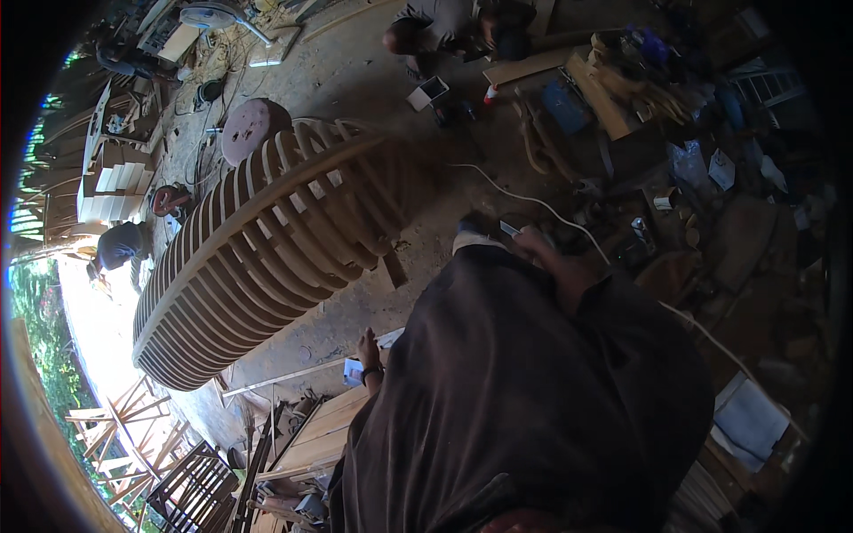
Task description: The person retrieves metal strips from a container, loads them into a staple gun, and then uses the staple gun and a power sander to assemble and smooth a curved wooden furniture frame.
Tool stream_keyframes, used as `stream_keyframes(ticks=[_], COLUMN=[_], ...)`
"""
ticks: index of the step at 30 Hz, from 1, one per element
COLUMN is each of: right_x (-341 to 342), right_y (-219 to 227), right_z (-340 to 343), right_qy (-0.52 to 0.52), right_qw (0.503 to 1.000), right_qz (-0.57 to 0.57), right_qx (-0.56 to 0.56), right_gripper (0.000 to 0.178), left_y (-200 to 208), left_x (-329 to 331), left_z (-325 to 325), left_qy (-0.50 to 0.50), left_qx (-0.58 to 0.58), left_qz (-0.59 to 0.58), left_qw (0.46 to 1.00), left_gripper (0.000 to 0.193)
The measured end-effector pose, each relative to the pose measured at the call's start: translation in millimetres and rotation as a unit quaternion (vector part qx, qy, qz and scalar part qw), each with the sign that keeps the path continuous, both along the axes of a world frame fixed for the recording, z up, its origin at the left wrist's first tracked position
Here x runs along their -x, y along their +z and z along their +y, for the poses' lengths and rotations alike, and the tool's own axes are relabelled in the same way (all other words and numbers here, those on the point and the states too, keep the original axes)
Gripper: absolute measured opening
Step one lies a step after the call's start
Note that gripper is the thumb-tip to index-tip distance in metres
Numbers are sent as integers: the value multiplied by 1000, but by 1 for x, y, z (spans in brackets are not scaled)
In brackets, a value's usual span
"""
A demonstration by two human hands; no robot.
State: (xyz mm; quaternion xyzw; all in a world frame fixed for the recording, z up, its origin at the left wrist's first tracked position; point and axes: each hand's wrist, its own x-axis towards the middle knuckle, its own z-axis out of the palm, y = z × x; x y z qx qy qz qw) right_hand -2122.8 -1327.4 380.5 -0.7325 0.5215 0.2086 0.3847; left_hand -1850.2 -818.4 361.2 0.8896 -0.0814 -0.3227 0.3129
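Note:
My right hand (535, 245) is closed around a small flat piece with a pale, shiny end (509, 228), in front of my dark clothing. Its exact kind is too small to make out. My left hand (366, 346) hangs low at my left side, fingers loosely stretched and nothing visible in them. A dark band circles that wrist. Beside it is a small blue-and-white card or packet (353, 372). Ahead and to the left stands a large curved wooden frame of closely spaced ribs (258, 240), apart from both hands.
A round pinkish disc (251, 131) stands behind the ribbed frame. Other people (120, 244) work at the left and at the top. A white cable (542, 206) crosses the floor on the right among wood offcuts (613, 93). Wooden planks (320, 431) lie at lower left.

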Motion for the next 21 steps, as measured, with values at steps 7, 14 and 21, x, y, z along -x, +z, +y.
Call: stream_keyframes(ticks=[7, 14, 21], right_x=[47, 94, 161], right_y=[7, 27, -27], right_z=[-107, -158, -118], right_qy=[-115, -302, 119], right_qw=[990, 947, 969], right_qz=[-26, -96, 140], right_qx=[80, 49, 168], right_gripper=[44, 35, 27], left_y=[-17, 27, 30], left_x=[-8, -23, -81], left_z=[-179, -289, -352], left_qy=[113, -35, -150], left_qx=[92, 36, -2], left_qz=[120, 98, 35], left_qw=[982, 994, 988], left_gripper=[37, 43, 45])
